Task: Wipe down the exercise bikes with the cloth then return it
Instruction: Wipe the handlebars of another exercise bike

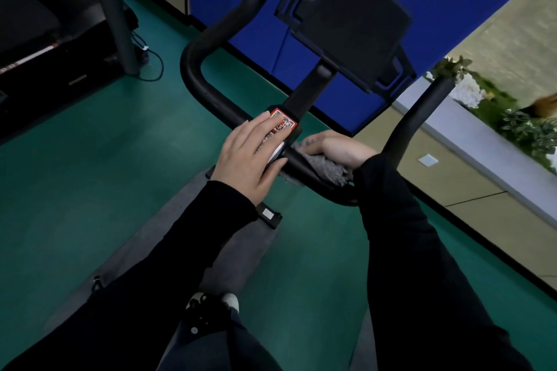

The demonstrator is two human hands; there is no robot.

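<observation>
1. Wiped handlebar mid-task, cloth wrapped round it, gripped in right hand, at 3 o'clock from left hand
2. Rested left hand flat, fingers straight, holding nothing
3. Likely needed next: sliding cloth towards 2 o'clock

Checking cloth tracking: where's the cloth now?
Head view, centre-right: the grey cloth sits under the right hand, gripped against the handlebar just right of the QR sticker.

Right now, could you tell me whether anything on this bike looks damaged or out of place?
Nothing stands out. The right hand holds the grey cloth against the handlebar, the left hand rests flat at the QR sticker; no damage shows.
</observation>
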